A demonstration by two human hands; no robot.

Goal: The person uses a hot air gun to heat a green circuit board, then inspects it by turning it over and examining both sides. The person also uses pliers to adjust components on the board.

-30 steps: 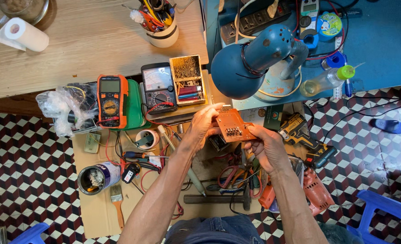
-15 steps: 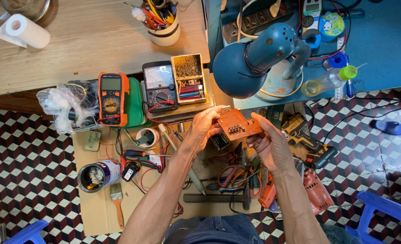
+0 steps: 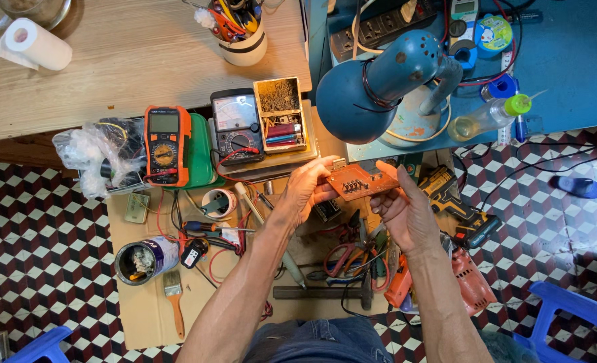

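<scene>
The lamp (image 3: 379, 84) hides part of the desk (image 3: 567, 74); tools beneath both forearms are hidden; the circuit board's (image 3: 362, 180) components are too small to tell.

An electronics repair workshop, set up on a tiled floor: an orange handheld digital multimeter (image 3: 166, 145) and a black analogue meter (image 3: 237, 126) lie beside a small wooden box of spare parts (image 3: 280, 115), with a blue metal desk lamp (image 3: 379, 84), a black power strip (image 3: 379, 25) and loose pliers and wires all about

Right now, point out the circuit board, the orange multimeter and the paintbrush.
circuit board (image 3: 362, 180), head view, middle of copper face.
orange multimeter (image 3: 166, 144), head view, dial area.
paintbrush (image 3: 174, 302), head view, wooden handle.
</scene>
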